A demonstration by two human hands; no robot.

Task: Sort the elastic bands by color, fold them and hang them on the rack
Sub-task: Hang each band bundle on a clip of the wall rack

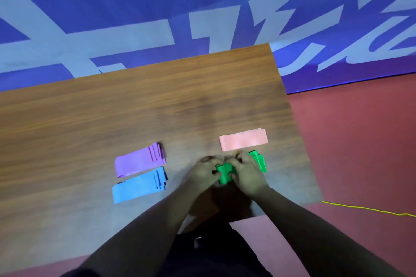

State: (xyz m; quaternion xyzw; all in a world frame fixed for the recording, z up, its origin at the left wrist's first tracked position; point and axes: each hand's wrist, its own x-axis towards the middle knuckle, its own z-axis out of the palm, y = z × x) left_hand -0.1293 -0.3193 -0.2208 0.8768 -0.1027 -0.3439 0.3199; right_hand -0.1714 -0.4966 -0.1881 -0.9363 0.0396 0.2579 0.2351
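Forearms enter from bottom edge, converging over near right part of wooden table (pixel 135 108). Left hand (pixel 203 172) and right hand (pixel 246 172) close together, fingers curled, both gripping green elastic band (pixel 224 173). Band bunched between hands; further green portion shows beyond right hand, lying on tabletop. Pink bands (pixel 243 139) in flat folded stack just behind hands. Purple bands (pixel 139 159) and blue bands (pixel 138 184) stacked side by side, left of hands, apart from them. Yellow cord (pixel 369 209) on red floor, right.
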